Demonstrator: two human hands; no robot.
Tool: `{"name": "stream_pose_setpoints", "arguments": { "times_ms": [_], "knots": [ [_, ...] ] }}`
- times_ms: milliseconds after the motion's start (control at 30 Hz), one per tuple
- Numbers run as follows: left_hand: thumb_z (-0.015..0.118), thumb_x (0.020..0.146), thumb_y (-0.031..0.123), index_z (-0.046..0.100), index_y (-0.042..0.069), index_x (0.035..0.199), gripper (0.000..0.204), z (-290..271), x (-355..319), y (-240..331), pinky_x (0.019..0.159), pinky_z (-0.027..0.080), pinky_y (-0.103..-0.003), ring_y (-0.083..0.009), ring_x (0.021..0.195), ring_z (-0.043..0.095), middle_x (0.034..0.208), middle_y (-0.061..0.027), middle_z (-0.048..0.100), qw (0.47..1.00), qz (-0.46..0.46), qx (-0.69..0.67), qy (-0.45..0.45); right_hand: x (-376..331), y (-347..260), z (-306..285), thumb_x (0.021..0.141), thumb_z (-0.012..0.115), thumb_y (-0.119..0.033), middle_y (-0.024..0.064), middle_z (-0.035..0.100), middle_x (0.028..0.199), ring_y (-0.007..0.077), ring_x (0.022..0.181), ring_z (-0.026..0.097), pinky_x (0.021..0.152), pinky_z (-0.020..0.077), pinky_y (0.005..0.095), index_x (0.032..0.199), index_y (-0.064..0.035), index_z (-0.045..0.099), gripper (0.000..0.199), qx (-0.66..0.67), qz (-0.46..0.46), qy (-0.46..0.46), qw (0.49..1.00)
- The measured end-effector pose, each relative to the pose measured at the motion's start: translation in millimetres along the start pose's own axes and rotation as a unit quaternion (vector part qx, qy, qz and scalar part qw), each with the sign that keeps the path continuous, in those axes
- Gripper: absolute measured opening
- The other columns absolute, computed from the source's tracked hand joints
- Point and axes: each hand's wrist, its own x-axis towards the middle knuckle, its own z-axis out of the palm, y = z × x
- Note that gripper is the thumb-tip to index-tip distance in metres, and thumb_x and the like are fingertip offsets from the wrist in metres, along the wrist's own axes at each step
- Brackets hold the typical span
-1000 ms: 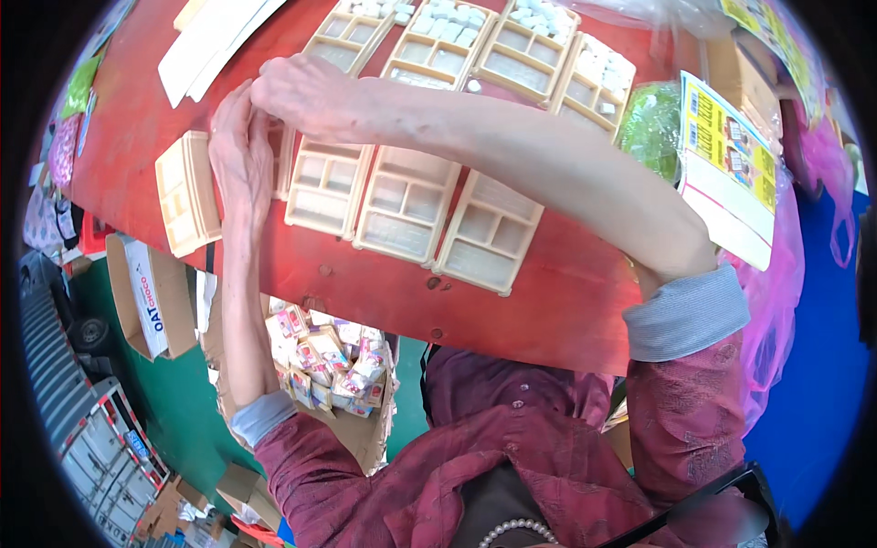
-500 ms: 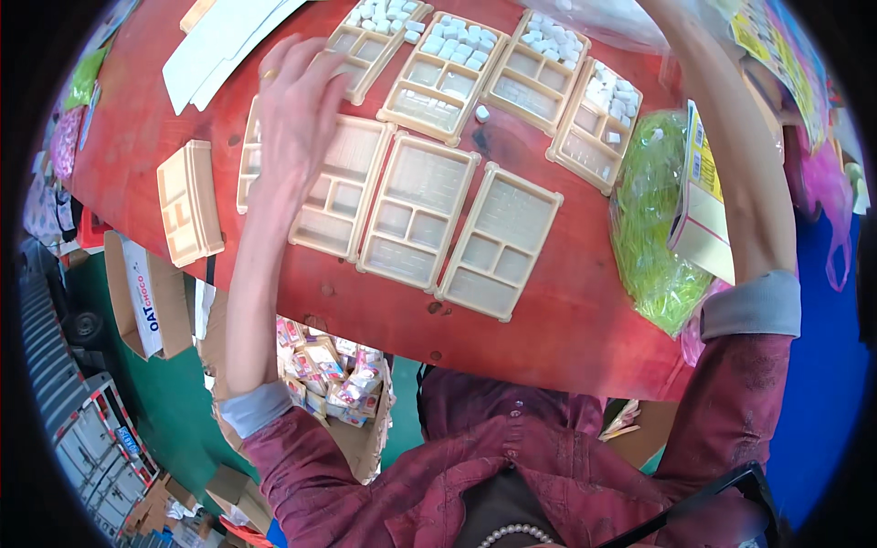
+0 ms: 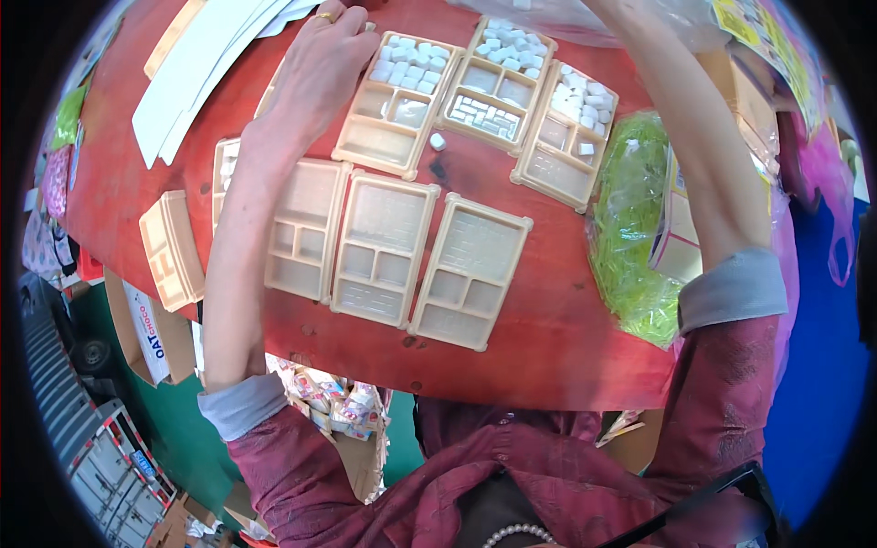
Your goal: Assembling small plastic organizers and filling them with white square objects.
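Note:
My left hand [image 3: 322,71] reaches to the far edge of the red table, fingers curled together, a ring on one finger. A small pale bit shows at its fingertips; I cannot make out what it is. Beside it stands a beige compartment tray [image 3: 376,140] with white cubes [image 3: 409,64] in its far section. Two more trays with white cubes, a middle tray [image 3: 519,114] and a right tray [image 3: 559,173], stand to its right. My right forearm [image 3: 703,155] stretches over the table's right side; its hand is beyond the upper edge of the picture.
Nearer me lie trays without cubes, such as the rightmost one [image 3: 470,247]. A loose white cube [image 3: 438,142] lies on the table. Green shreds in a clear bag [image 3: 630,247] are at the right, white sheets [image 3: 196,73] far left. Below sits a carton of small packets [image 3: 343,406].
My left hand has moved away from me and a little right, its fingers now curled. My right forearm has shifted left. The trays appear lower and farther left in view.

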Motion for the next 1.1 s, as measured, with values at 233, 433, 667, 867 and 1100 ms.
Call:
{"name": "stream_pose_setpoints", "arguments": {
  "times_ms": [233,433,667,867,1100],
  "knots": [
    [0.058,0.084,0.002,0.055,0.0,0.088,0.006,8,36,12,0.071,0.043,-0.04,-0.0282,0.088,0.053,0.089,-0.0092,0.053,0.991,-0.065,-0.094,-0.066,8,65,27,0.079,0.062,-0.036,0.0251,0.061,0.092,0.0427,0.097,0.056,0.081,0.0432,0.055,0.09,-0.0005,0.06,0.037,-0.042,0.023,0.025,0.999],
    [0.057,0.08,-0.003,0.061,0.001,0.096,0.016,11,21,7,0.071,0.044,-0.034,-0.0249,0.076,0.053,0.086,-0.0086,0.051,0.984,-0.103,-0.147,0.004,17,38,16,0.078,0.059,-0.033,0.0229,0.062,0.082,0.0379,0.082,0.062,0.071,0.0482,0.0485,0.086,-0.0026,0.058,0.032,0.031,0.056,-0.085,0.994],
    [0.06,0.081,-0.002,0.065,-0.002,0.094,0.014,4,11,-1,0.069,0.043,-0.023,-0.007,0.078,0.055,0.083,0.0009,0.055,0.925,-0.202,-0.323,-0.002,15,28,28,0.079,0.055,-0.029,0.0232,0.063,0.089,0.0371,0.089,0.062,0.076,0.0487,0.0468,0.087,-0.0013,0.06,0.029,0.05,-0.019,-0.057,0.997],
    [0.062,0.084,0.001,0.067,0.001,0.093,0.011,10,13,14,0.069,0.045,-0.018,-0.0036,0.076,0.056,0.084,0.0031,0.062,0.848,-0.229,-0.477,-0.018,24,48,46,0.08,0.057,-0.021,0.0244,0.066,0.087,0.0388,0.087,0.064,0.075,0.0504,0.0459,0.09,0.0008,0.064,0.025,0.074,-0.039,0.026,0.996],
    [0.062,0.084,0.003,0.068,0.001,0.095,0.013,8,34,27,0.067,0.045,-0.019,-0.0042,0.076,0.056,0.082,0.002,0.062,0.87,-0.218,-0.441,0.022,23,121,13,0.08,0.055,-0.007,0.0189,0.065,0.073,0.0271,0.061,0.061,0.049,0.045,0.0401,0.082,0.0015,0.065,0.014,0.302,0.207,-0.013,0.931]
  ]
}}
